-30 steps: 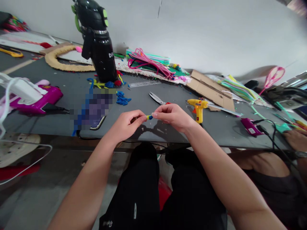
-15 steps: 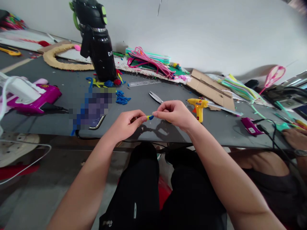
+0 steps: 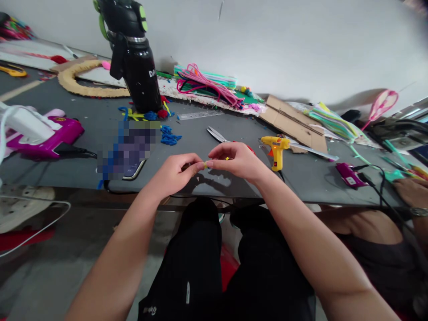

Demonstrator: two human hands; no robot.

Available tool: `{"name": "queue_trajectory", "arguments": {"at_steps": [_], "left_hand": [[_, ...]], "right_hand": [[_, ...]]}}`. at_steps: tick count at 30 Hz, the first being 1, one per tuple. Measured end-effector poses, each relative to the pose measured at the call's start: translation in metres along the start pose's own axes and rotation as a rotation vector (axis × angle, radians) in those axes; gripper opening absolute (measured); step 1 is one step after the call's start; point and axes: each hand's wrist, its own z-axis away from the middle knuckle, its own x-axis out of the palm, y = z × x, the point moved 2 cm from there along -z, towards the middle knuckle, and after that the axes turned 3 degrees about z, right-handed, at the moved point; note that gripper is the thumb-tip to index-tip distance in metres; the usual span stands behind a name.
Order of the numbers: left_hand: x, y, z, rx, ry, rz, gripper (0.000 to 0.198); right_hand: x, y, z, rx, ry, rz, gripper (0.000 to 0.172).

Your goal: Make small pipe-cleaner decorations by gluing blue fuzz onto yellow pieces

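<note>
We sit at a dark grey table (image 3: 207, 138) whose far edge meets a plain white wall (image 3: 284, 44). Below its near edge lies grey floor (image 3: 50, 267). Even light falls throughout.

Single head-worn camera, looking forward and down from above the lap. Grey table (image 3: 207, 133) spans mid-frame, white wall (image 3: 301, 44) behind. Both forearms run close in from the bottom edge; table clutter lies farther off.
</note>
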Motion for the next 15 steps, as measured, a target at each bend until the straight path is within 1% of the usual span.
{"name": "queue_trajectory", "arguments": {"at_steps": [4,6,9,12,15], "left_hand": [[0.000,0.000,0.000,-0.004,0.006,0.015,0.032],[0.000,0.000,0.000,-0.010,0.010,0.031,0.031],[0.000,-0.001,0.000,-0.021,0.004,0.044,0.031],[-0.001,-0.002,0.000,-0.024,-0.001,0.034,0.032],[-0.001,-0.002,-0.001,-0.023,-0.001,0.034,0.032]], "right_hand": [[-0.002,-0.003,0.001,0.022,-0.022,-0.086,0.039],[-0.005,-0.006,0.002,0.006,0.016,-0.093,0.037],[-0.008,-0.010,0.003,-0.060,0.090,-0.011,0.034],[-0.005,-0.010,0.003,-0.115,0.054,0.065,0.032],[-0.001,-0.009,0.002,-0.136,0.024,0.093,0.031]]}}
